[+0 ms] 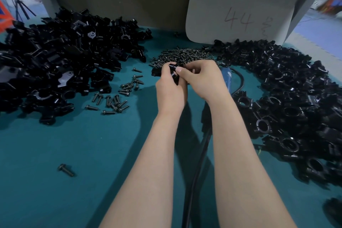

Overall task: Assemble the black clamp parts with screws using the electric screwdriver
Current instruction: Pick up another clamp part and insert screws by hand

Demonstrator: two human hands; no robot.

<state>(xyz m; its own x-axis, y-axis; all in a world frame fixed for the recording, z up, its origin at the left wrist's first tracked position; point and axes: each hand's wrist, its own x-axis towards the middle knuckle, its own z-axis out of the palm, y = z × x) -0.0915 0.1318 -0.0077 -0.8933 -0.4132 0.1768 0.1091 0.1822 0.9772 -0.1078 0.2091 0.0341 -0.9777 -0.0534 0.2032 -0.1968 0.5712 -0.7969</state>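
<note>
Hands together: we find our left hand (169,89) and right hand (202,77) both curled round one small glossy black clamp part (174,76), held above the teal mat (55,144), just before the heap of dark metal screws (185,55).

The feed I am watching is dim overall, with soft light from above and the right. The left forearm (148,172) and right forearm (240,163) each throw a broad dark shadow leftward over the teal counter (55,200). Small white glints dot the black clamp parts (61,79) on the left and the ringed pile (288,144) on the right, but their bodies merge into one dark mass. The clamp part (174,74) pinched by the left hand (170,90) and right hand (201,77) is sharp yet nearly featureless. Both upper corners are bright, washed out and smeared. Wide-angle distortion bows the counter and stretches the forearms toward the lower edge.
</note>
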